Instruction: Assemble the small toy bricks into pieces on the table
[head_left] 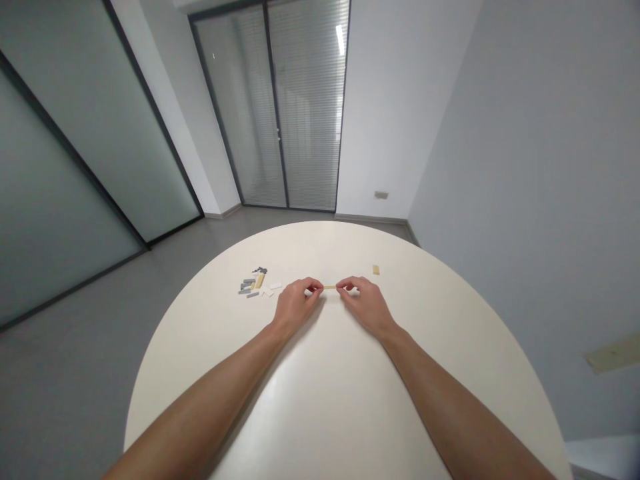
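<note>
Head view: my left hand (299, 305) and right hand (367, 305) pinch a strip's (329, 287) ends. Uneven pull could slip or snap it.

A thin yellow strip (329, 287) lies sideways between the left hand (297, 303) and the right hand (367, 305), one end pinched in each, its middle bare. Left of it on the white table (320, 393), grey bars (249, 282) and yellow pieces (260, 281) lie in a loose cluster, with small dark pieces (261, 270) at its far edge and flat white pieces (276, 286) nearer the left hand. A flat tan rectangle (376, 270) lies apart, beyond the right hand
</note>
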`<state>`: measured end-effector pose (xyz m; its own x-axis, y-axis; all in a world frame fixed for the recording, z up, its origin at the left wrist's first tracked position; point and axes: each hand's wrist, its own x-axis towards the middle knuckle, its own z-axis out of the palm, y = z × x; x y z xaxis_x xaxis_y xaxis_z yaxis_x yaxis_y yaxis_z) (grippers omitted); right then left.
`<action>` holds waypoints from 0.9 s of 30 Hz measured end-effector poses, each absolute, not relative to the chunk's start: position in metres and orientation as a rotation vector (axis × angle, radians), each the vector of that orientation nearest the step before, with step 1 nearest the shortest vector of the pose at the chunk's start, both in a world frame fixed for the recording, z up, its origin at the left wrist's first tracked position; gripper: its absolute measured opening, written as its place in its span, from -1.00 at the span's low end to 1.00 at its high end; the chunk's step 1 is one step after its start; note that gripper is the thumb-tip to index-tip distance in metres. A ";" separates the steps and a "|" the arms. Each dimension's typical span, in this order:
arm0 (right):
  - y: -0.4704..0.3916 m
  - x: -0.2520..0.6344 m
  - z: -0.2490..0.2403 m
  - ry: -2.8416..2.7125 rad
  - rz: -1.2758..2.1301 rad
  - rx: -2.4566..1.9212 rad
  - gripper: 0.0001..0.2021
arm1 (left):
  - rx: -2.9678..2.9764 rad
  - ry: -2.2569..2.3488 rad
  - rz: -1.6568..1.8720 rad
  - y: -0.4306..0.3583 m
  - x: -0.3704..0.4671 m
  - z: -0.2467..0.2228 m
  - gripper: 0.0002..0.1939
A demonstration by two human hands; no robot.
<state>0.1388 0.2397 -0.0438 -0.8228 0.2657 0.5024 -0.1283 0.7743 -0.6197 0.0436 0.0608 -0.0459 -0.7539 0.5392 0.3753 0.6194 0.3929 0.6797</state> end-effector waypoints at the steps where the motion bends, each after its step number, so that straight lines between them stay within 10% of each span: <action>1: 0.240 0.139 -0.044 -2.379 0.889 -0.100 -0.89 | -1.060 -2.545 -1.298 0.061 0.043 -0.046 -0.85; 27: 0.240 0.139 -0.045 -2.391 0.875 -0.047 -0.87 | -1.042 -2.545 -1.337 0.061 0.044 -0.045 -0.85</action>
<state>0.1386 0.2404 -0.0447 -0.8278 0.2243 0.5143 -0.1607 0.7833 -0.6004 0.0439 0.0614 -0.0450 -0.7645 0.5299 0.3671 0.6029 0.3864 0.6979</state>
